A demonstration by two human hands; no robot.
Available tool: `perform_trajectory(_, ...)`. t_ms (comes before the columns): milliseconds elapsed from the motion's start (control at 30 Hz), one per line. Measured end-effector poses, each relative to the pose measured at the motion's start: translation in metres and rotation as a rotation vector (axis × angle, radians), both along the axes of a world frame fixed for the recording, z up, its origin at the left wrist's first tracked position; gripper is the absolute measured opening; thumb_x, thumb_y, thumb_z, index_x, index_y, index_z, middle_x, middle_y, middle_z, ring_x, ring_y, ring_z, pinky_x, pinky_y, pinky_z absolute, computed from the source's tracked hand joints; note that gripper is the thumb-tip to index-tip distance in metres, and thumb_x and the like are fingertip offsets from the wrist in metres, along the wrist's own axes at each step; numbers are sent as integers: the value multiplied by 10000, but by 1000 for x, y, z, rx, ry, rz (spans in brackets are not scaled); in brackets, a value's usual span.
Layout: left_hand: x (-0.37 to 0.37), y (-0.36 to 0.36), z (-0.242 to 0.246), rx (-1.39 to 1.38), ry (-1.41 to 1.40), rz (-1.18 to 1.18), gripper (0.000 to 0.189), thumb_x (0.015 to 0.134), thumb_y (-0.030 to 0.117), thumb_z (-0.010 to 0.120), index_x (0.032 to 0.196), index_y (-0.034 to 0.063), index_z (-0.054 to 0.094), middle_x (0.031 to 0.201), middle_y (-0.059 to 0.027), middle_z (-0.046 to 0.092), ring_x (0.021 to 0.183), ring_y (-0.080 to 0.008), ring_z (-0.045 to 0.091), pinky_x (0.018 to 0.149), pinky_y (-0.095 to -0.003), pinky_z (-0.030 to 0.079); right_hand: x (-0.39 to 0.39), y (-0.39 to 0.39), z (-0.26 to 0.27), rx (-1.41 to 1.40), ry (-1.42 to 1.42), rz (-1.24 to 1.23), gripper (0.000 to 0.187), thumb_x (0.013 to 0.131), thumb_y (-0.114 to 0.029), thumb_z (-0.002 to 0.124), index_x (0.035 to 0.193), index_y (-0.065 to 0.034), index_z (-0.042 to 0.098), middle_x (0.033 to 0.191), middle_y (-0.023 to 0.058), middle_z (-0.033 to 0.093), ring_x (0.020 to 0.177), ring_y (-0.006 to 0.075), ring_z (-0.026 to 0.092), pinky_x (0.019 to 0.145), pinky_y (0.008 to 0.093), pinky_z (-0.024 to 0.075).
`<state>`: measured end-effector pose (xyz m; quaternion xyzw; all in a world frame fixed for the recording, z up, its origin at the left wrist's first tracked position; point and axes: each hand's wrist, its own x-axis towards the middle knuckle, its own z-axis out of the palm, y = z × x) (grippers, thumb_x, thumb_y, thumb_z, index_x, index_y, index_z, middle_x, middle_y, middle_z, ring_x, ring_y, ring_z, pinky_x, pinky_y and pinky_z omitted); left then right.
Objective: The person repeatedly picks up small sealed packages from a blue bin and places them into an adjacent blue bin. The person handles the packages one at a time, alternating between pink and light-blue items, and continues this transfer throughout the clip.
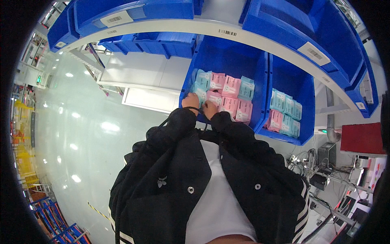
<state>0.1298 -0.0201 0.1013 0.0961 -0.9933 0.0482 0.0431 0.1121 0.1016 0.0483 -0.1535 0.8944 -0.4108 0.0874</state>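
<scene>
Both of my hands reach into the near left corner of a large blue plastic bin (pixel 262 111). My left hand (pixel 191 101) is at a light-blue soft pack (pixel 199 91) by the bin's left wall. Close to its right, my right hand (pixel 210 109) touches the lower part of a pink soft pack (pixel 214 97); its fingers are curled and partly hidden. A dark cord hangs by my wrists. More pink packs (pixel 231 86) and light-blue packs (pixel 246 88) stand in rows in this bin. Whether either hand grips a pack cannot be made out.
A second blue bin (pixel 306 134) with light-blue and pink packs adjoins on the right. A white shelf beam (pixel 207 26) with blue bins above it arches over the far side. A white shelf (pixel 146 68) lies to the left. Cables and a metal frame (pixel 335 180) stand at the lower right.
</scene>
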Motion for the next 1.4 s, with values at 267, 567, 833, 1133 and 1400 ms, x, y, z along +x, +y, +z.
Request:
perform_trajectory(267, -11, -9, -102, 30, -177, 57, 192, 768, 96, 498, 909, -15, 567, 775, -132, 604, 614, -212, 624, 497, -281, 497, 0, -5, -16, 139, -6, 101, 183, 774, -183, 523, 805, -3, 510, 752, 211, 552, 750, 399, 530, 655, 455, 414)
perform_trajectory(567, -16, -17, -60, 97, -652, -260, 177, 771, 145, 498, 822, 59, 644, 867, -152, 625, 802, -265, 617, 665, -374, 500, 3, 28, 16, -144, -215, 123, 191, 717, -182, 582, 739, 7, 567, 667, 177, 558, 669, 307, 571, 600, 386, 439)
perform_trajectory(833, -10, -13, -66, 133, -462, -260, 243, 805, 156, 441, 845, 12, 632, 892, -178, 602, 834, -292, 599, 681, -390, 493, 47, 139, 105, -288, -298, 143, 222, 800, -224, 556, 753, -8, 543, 614, 109, 507, 564, 174, 488, 541, 312, 393)
perform_trajectory(1133, -13, 16, -59, 474, -348, -37, 345, 785, 261, 408, 890, -31, 561, 929, -241, 560, 884, -391, 523, 797, -436, 417, 31, 284, 109, -456, -21, -320, 99, 780, -103, 552, 774, -6, 538, 627, 41, 508, 584, 107, 473, 534, 261, 389)
perform_trajectory(1400, -5, 43, -24, 559, -290, -5, 260, 797, 233, 468, 803, -14, 549, 803, -257, 553, 778, -409, 537, 648, -436, 424, -6, 422, 25, 18, -18, -630, 215, 763, -203, 554, 809, 6, 541, 706, 184, 571, 692, 333, 571, 608, 391, 446)
